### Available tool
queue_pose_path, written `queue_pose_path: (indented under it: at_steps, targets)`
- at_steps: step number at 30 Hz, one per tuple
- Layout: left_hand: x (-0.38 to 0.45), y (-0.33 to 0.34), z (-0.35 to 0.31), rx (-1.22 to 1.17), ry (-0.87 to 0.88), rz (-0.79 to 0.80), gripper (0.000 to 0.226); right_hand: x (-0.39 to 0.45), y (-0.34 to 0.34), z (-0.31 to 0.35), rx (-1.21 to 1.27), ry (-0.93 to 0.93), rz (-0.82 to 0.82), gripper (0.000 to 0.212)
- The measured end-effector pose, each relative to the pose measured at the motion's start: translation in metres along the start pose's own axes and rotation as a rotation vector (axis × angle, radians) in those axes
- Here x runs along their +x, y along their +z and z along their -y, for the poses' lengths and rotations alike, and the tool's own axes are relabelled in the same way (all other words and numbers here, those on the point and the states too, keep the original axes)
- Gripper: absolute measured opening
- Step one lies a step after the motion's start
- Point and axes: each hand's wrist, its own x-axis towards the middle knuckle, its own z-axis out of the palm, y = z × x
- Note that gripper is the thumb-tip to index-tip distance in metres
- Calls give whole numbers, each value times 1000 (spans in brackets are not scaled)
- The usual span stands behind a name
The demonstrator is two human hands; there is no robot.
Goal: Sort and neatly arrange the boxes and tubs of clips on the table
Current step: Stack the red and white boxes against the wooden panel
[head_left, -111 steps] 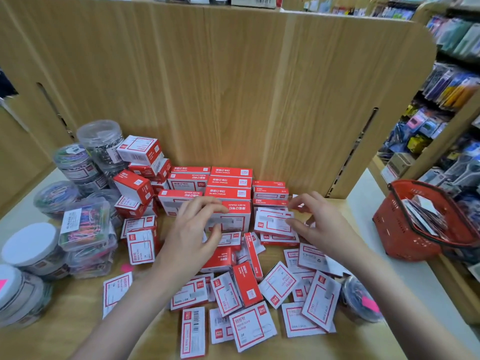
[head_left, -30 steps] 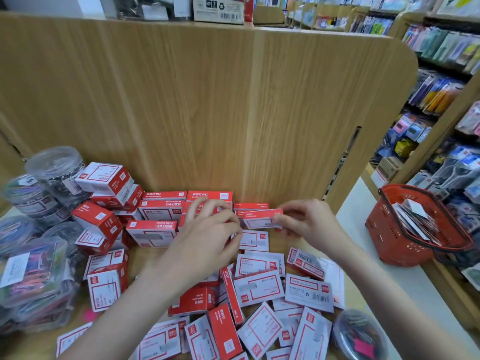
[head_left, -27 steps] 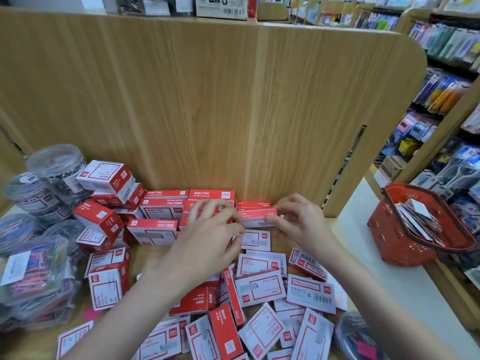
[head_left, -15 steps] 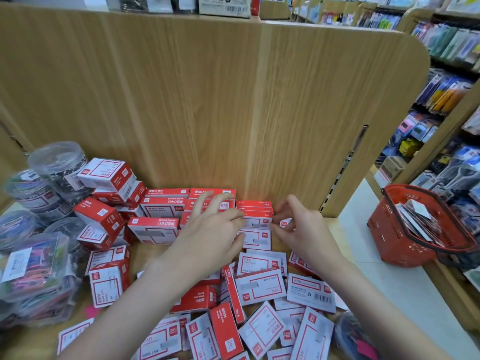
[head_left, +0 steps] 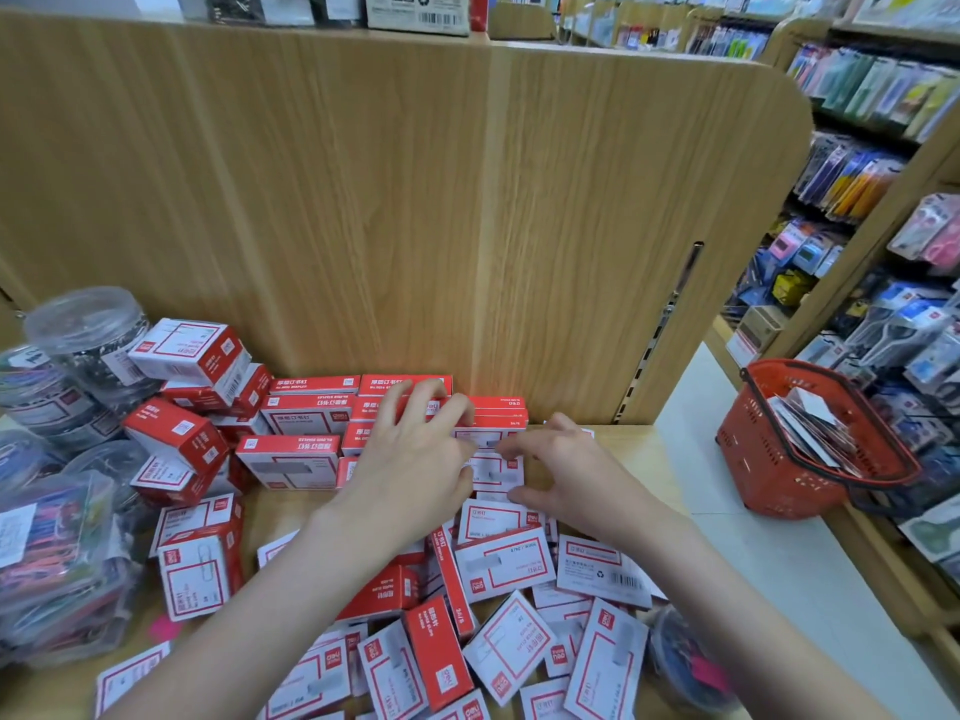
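Nearest the camera, loose red-and-white boxes lie scattered flat and tilted across the table, some overlapping. A round tub sits at the lower right, just beside the scatter. Both forearms extend forward over this scatter, converging toward the table's far edge. The left hand is held palm down, fingers spread and slightly bent, fingertips resting on the top of the stacked boxes at the back; whether it grips any box cannot be told. The right hand is held palm down just right of the left, fingers loosely curved, thumb and fingertips touching a small box lying flat in front of that stack; a firm pinch cannot be confirmed. To the left, larger boxes stand stacked in rows, with tilted boxes heaped beside them. Clear tubs of clips crowd the far left edge. A wooden panel rises behind the stacks. A red basket rests on the white counter to the right.
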Motion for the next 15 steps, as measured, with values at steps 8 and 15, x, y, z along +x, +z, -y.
queue_pose_path:
  at_steps: [8,15]
  targets:
    - [-1,-1,3,-24,39,31,32,-2,-1,-5,64,-47,-14,34]
    - [-12,-15,16,-293,41,77,40,-5,-19,-8,141,11,-146,15]
